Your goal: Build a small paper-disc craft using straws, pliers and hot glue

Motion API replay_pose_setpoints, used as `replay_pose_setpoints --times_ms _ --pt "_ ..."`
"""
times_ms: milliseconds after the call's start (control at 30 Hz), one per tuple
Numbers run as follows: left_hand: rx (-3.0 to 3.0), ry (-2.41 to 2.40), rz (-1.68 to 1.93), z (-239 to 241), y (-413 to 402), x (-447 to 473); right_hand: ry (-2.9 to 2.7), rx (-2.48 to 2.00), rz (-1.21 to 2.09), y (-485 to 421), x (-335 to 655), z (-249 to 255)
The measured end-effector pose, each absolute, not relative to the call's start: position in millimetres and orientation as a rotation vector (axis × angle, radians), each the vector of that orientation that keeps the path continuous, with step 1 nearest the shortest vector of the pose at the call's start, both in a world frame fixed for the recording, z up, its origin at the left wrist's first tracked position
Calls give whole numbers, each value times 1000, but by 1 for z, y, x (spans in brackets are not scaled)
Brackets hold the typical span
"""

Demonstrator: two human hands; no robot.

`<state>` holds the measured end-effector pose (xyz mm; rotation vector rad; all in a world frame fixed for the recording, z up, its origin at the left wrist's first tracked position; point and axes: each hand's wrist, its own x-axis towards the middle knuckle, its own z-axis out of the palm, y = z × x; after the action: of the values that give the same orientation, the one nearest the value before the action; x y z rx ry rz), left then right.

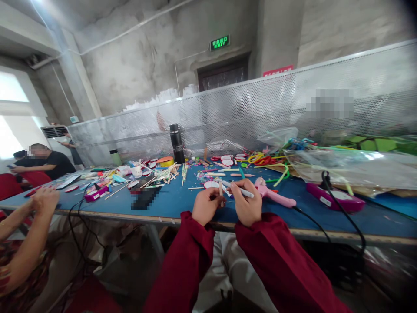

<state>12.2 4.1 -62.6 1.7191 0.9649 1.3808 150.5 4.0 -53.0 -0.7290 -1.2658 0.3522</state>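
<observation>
Near the table's front edge, my left hand [205, 206] is closed on a small flat wooden craft stick [221, 189], held upright between thumb and fingers. My right hand [246, 204] grips a white marker pen [245, 192], close beside the stick; whether its tip touches the wood I cannot tell. Just behind my hands lies a white round disc with a red rim [211, 184]. To the right of my right hand rests a pink hot glue gun [276, 197] with a black cable.
A purple power strip [337, 200] sits at right, below plastic bags [358, 169]. Loose sticks [167, 174], a black thermos [177, 144] and craft bits cover the blue table [176, 204]. At left are another person's clasped hands [45, 200]. A perforated metal screen [234, 113] stands behind.
</observation>
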Motion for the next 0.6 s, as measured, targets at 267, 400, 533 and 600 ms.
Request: replay_pose_setpoints --times_ms 267,400,533,600 --pt "1718 968 1382 -62 4 12 -1267 -741 353 2 150 -51" --pt "1723 970 1380 -63 4 12 -1276 -734 330 2 151 -51" --pt "1724 971 1381 -64 5 11 -1264 -741 327 2 150 -50" --pt "1714 973 1385 -64 5 11 -1244 -750 325 3 150 -50"
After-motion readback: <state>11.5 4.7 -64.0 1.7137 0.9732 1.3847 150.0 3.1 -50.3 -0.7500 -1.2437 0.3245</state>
